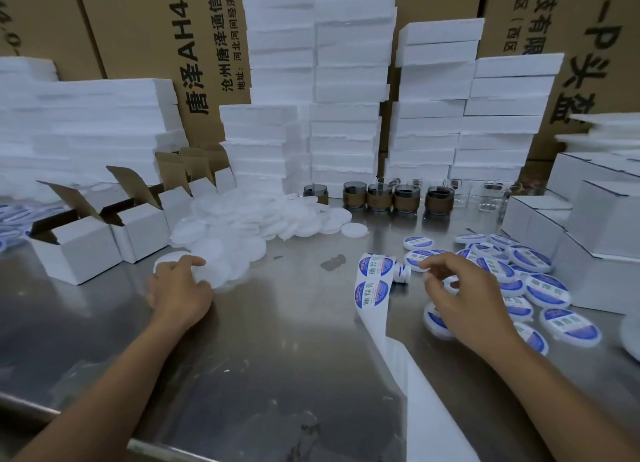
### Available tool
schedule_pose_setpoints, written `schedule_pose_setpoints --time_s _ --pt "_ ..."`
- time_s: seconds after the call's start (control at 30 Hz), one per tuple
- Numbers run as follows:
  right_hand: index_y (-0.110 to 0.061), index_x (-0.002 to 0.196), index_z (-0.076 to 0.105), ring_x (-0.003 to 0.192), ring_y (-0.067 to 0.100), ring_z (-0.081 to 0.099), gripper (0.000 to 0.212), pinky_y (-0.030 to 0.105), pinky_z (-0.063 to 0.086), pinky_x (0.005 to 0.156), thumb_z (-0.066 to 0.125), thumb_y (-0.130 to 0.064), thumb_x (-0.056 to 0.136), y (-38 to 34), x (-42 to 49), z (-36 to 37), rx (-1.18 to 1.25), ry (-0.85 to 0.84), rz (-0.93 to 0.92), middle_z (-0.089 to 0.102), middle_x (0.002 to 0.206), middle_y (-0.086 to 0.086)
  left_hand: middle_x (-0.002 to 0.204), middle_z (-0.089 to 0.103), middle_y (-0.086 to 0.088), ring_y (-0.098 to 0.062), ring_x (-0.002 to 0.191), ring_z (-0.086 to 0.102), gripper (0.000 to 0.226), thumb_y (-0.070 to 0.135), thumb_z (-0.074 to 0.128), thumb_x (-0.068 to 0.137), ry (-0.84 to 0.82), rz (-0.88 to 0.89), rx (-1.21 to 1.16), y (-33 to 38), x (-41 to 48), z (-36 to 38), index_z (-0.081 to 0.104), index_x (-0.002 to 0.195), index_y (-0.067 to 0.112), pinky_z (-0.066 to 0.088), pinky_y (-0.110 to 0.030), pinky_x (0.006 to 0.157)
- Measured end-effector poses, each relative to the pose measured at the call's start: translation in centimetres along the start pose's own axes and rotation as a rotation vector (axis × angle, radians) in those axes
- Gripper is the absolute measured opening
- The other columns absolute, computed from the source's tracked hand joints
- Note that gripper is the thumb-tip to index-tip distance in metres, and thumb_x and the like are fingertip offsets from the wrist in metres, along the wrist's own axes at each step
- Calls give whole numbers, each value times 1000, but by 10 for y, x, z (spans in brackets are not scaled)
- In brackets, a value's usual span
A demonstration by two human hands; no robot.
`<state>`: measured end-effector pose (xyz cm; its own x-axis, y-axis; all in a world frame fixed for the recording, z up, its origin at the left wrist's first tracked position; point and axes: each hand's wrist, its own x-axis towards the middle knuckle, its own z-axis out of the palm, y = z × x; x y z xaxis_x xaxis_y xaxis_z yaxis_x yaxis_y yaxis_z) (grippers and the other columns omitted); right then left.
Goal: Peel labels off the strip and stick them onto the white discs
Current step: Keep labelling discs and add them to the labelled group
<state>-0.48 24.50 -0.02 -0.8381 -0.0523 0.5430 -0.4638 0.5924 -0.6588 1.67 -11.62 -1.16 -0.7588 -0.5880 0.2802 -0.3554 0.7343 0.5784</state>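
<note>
Now the left hand [176,288] curls round a white disc [211,275] at its twelve o'clock; the right hand [460,295], loosely curled and empty, has the label strip [372,288] at nine o'clock.

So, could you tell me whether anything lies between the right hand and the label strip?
Nothing visible does: between the right hand and the strip lie only bare table and the strip's own curled end.

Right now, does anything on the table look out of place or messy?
A dark smudge marks the steel table between the disc heap and label strip; otherwise nothing stands out.
</note>
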Motion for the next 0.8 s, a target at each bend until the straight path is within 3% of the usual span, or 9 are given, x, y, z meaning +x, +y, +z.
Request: schedule_pose_setpoints --time_s 0.17,0.4,0.5,0.53,0.7,0.8 --pt "-28 89 62 81 1 56 18 21 40 72 59 -11 86 -2 0 0 1 -2 -10 59 81 -18 137 37 -21 -35 132 24 49 2 57 81 -75 26 -106 6 -3 1 50 128 12 25 -42 107" --pt "-28 91 63 85 4 56 17 26 45 78 59 -13 87 -2 -1 0 -8 -31 19 60 85 -16 137 41 -15 -31 128 35 54 -3 63 80 -150 58 -295 20 -8 5 49 129 18 35 -37 100" --pt "-30 90 62 84 4 57 17 21 42 75 59 -13 86 -2 -1 2 -11 -41 12 61 85 -15 131 47 -3 -15 119 42 52 -4 64 82 -143 100 -567 39 -18 0 51 125 23 44 -14 75" --pt "-31 89 61 83 4 57 18 19 41 74 59 -13 86 -2 -1 3 -7 -44 10 61 84 -14 128 49 0 -12 116 45 50 -2 63 84 -166 100 -665 48 -21 -3 51 123 26 43 -14 71" --pt "-35 85 60 83 -2 55 20 13 38 70 59 -14 86 -10 -5 6 1 -51 -43 61 82 -18 108 63 1 -12 97 57 32 -1 54 88 -519 -125 -1296 109 -45 1 59 107 24 42 -25 79" --pt "-31 91 63 84 -1 54 17 12 37 71 59 -15 87 -16 -8 11 0 -70 -87 61 82 -18 94 62 -6 -19 82 59 30 -1 47 88 -766 -293 -1583 137 -61 19 57 110 16 46 -30 72"
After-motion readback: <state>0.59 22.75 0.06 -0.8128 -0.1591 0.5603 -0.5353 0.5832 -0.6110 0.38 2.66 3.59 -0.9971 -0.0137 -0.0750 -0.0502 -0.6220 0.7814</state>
